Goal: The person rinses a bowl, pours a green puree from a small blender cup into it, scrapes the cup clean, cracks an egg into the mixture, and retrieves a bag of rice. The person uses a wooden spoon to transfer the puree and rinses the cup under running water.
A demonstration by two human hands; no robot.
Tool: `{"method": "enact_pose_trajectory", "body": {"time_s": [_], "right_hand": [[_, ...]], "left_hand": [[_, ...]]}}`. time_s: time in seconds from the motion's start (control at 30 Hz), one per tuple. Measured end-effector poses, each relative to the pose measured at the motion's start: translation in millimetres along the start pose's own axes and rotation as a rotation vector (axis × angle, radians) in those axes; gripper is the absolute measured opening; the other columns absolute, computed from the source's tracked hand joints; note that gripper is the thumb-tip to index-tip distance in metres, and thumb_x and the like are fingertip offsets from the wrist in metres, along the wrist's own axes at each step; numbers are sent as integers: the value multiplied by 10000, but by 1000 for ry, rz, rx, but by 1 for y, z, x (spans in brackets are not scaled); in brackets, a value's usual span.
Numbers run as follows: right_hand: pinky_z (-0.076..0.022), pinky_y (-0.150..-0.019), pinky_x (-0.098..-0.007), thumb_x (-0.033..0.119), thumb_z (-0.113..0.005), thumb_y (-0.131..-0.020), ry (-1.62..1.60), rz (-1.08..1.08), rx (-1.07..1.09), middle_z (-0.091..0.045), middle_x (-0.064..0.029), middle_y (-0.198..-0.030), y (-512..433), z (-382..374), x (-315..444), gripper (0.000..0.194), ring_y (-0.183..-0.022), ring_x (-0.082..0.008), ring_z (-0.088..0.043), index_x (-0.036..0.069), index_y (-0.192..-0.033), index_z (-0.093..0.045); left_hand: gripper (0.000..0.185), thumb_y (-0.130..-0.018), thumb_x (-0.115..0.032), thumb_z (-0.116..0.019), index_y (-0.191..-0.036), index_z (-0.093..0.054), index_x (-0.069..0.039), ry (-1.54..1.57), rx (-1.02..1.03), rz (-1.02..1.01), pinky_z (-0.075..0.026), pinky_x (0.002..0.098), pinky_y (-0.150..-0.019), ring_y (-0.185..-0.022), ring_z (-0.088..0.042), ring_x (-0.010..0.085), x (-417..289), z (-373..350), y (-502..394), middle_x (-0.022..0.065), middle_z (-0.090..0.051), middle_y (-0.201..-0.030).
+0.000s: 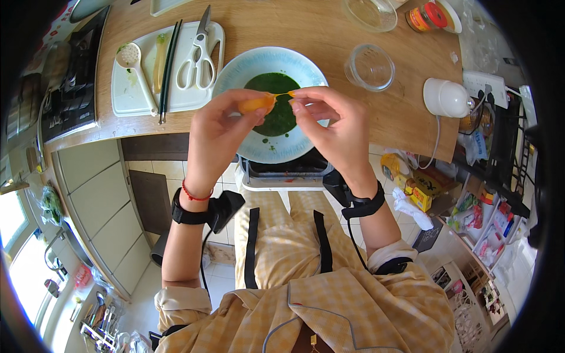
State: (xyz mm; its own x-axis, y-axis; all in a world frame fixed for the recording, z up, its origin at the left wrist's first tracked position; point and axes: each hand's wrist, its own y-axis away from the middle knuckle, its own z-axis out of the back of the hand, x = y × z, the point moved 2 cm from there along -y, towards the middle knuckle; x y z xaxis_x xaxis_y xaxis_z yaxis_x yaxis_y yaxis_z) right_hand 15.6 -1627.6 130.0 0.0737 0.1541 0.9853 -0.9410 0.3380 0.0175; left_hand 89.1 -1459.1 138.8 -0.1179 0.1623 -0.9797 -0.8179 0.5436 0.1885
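My left hand (223, 121) holds a small rounded orange piece (257, 104) between thumb and fingertips; what it is made of I cannot tell. A thin yellow-orange strip runs from its end to my right hand (337, 119), where thumb and forefinger pinch the other end. Both hands are above a wide pale-blue bowl (269, 57), with the strip over its middle. In the bowl lies a dark green liquid (282, 121) with chopped green bits, some stuck to the wall.
At left, a white cutting board (132, 108) bears a slotted spoon (143, 86), a stalk (160, 61), dark chopsticks (171, 70) and kitchen scissors (201, 57). To the right stand a glass bowl (370, 68), a red-lidded jar (426, 17) and a corded white appliance (446, 98). A stove (79, 75) is far left.
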Motion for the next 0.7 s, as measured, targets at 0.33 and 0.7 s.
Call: {"method": "enact_pose_trajectory", "body": {"time_s": [0.33,0.7], "right_hand": [[-509,-655,-218,16,-679,-819,85,-10,-66,-709,-51,-854,19,17,-20,128,-727,-94,-667,18,-946,-697],[-546,-646,-229,-15,-682,-801,97,8,-48,-713,-72,-860,27,19,-27,140,-747,-126,-688,15,-937,-699]], "left_hand": [[145,-826,11,-641,-963,-596,-6,-593,-14,-105,-572,289,-700,-821,-707,243,-6,0,-14,119,-700,-936],[107,-799,-6,-683,-905,-674,13,-675,74,-173,-563,265,-693,-769,-705,209,-12,-2,-16,112,-708,-906]]}}
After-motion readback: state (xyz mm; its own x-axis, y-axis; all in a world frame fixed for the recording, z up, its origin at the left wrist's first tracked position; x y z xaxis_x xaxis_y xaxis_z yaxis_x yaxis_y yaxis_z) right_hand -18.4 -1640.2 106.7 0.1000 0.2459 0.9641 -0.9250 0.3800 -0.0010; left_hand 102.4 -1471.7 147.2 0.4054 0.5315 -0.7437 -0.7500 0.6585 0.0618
